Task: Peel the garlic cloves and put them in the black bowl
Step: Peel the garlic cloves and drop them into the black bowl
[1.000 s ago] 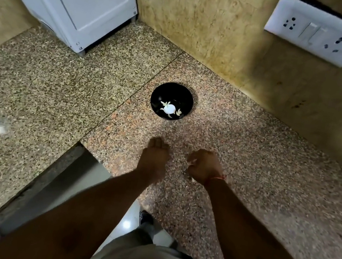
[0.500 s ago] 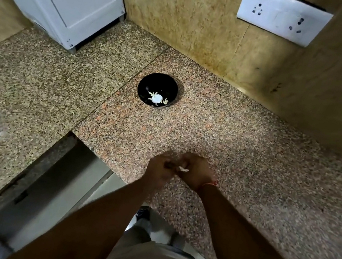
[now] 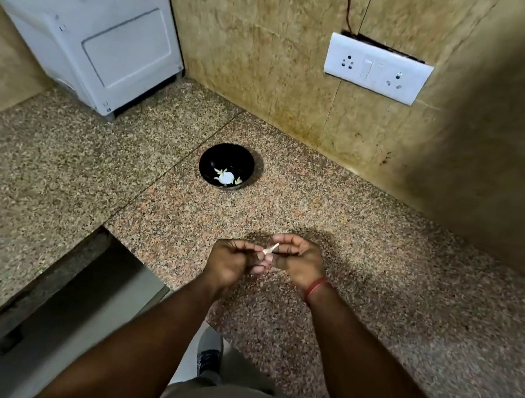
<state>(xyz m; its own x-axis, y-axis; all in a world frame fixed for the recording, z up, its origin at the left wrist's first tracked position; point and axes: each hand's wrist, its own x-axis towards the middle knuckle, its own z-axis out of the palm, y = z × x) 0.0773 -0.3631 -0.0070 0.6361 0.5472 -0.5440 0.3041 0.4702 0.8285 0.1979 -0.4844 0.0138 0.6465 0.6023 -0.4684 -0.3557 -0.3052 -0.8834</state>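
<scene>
A small pale garlic clove (image 3: 271,248) is held over the granite counter between both hands. My left hand (image 3: 233,263) pinches its lower end with curled fingers. My right hand (image 3: 299,262), with a red thread at the wrist, pinches its upper tip. The black bowl (image 3: 212,159) stands farther back on the counter, apart from the hands. Inside it lie a white garlic bulb (image 3: 226,177) and a few loose pale bits.
A white appliance (image 3: 85,26) stands at the back left corner. A white socket plate (image 3: 376,68) is on the tiled wall. The speckled granite counter (image 3: 381,270) has a cut-out edge at the front left, with floor and a shoe below.
The two hands came together from apart and lifted slightly, and a garlic clove now shows pinched between them. The view has tilted up, showing more wall.
</scene>
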